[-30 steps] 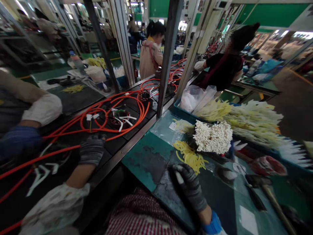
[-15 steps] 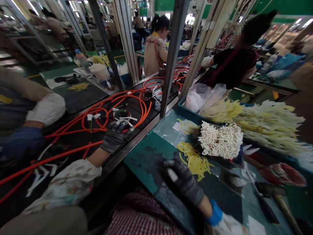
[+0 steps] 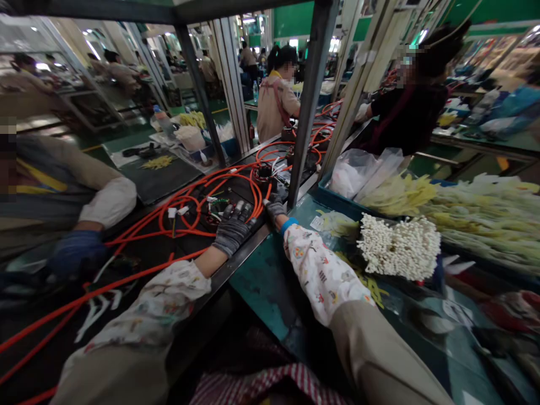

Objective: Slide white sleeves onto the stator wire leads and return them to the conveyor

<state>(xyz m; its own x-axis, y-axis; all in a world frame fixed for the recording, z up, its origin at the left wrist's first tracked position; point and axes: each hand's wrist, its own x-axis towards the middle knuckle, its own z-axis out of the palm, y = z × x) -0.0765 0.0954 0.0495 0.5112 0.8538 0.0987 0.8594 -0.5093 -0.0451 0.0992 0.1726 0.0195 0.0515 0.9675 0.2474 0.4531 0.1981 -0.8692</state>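
Lying on the dark belt, the orange cable coil now has the left hand flat on its near edge, fingers slightly apart; the right hand has left the green bench and come across beside it, so both hands now attend the coil. Foreshortened beyond its sleeve, the right fingers' grip cannot be told.

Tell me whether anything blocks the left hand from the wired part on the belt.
Nothing visible does. The left hand lies across the orange cable that rings the wired part, fingertips close beside it.
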